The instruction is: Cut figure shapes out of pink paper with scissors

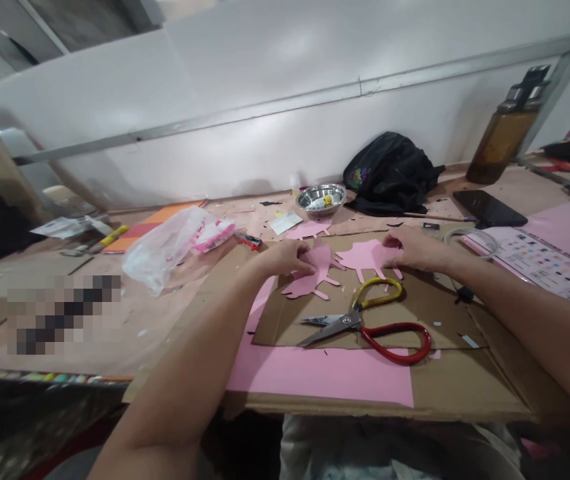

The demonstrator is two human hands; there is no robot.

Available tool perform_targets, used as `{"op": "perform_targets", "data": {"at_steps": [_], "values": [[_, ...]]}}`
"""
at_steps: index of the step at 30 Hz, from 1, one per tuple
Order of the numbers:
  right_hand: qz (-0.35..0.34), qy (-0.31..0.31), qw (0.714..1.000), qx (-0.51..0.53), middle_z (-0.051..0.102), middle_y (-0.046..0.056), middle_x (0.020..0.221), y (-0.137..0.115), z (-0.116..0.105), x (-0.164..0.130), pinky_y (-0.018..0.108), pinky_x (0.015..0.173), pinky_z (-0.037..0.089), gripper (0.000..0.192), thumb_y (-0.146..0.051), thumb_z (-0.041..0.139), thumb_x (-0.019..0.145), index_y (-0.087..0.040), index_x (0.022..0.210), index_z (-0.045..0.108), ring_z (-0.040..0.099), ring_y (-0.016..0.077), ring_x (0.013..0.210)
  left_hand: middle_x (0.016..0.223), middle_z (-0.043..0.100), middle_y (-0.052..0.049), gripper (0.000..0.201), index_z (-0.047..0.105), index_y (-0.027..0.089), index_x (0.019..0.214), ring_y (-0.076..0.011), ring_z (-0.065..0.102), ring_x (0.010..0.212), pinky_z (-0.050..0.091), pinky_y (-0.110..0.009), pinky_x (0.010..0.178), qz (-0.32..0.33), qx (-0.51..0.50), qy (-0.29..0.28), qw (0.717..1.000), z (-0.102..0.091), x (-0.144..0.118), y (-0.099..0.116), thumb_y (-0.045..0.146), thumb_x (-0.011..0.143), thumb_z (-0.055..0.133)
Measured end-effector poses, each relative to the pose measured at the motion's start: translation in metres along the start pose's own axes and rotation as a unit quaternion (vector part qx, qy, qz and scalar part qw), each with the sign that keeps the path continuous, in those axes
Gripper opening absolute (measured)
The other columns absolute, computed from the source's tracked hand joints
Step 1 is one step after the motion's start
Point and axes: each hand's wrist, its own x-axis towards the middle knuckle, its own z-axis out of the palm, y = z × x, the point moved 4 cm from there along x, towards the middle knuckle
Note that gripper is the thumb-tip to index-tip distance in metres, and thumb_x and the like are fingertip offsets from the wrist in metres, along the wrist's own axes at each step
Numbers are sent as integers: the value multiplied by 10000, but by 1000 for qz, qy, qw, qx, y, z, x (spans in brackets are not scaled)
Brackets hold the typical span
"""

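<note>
My left hand [292, 259] pinches a pink paper cutout [322, 261], which is shaped like an animal with thin legs and tilts up from the cardboard [285, 323]. Another pink animal shape [306, 285] lies just below it, partly overlapped. My right hand [407, 248] has its fingers closed on the right end of a second pink paper cutout [362, 257]. Scissors [347, 321] with one yellow and one red handle lie spread on the cardboard in front of both hands. A further pink shape [307, 230] rests beyond them, near a steel bowl.
Pink paper [325, 377] sticks out under the cardboard. Behind stand the steel bowl [321, 200] and a black cloth bag [392, 173]. A phone [489, 208], a bottle [507, 133] and a colour chart [539, 263] are right; a plastic bag [165, 247] and red cutter [249, 241] are left.
</note>
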Motion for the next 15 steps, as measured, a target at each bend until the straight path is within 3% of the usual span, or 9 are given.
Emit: {"op": "perform_targets", "data": {"at_steps": [4,8,15], "values": [[-18,29,999,-3,725,104,1094,4,2,3,309,760,453,373,-307,700,697,-175,1046,717,637,261,909,698,575,16,171,598,201,800,-138,521,595,360,-260,527,-10,-110,59,992,-6,-13,-1,257,675,701],[-37,15,999,-18,726,106,1097,4,2,3,312,781,451,359,-293,685,701,-171,1037,726,637,271,948,586,510,45,206,553,194,766,-96,432,462,282,-236,441,-67,-250,139,956,-12,-20,-11,265,701,735],[-18,-10,1000,5,690,72,874,-8,-2,13,288,609,379,188,-285,638,748,-177,902,644,593,205,741,504,463,50,292,487,207,609,-94,428,407,304,-232,409,-80,-292,76,950,-3,-19,-7,258,684,765]]}}
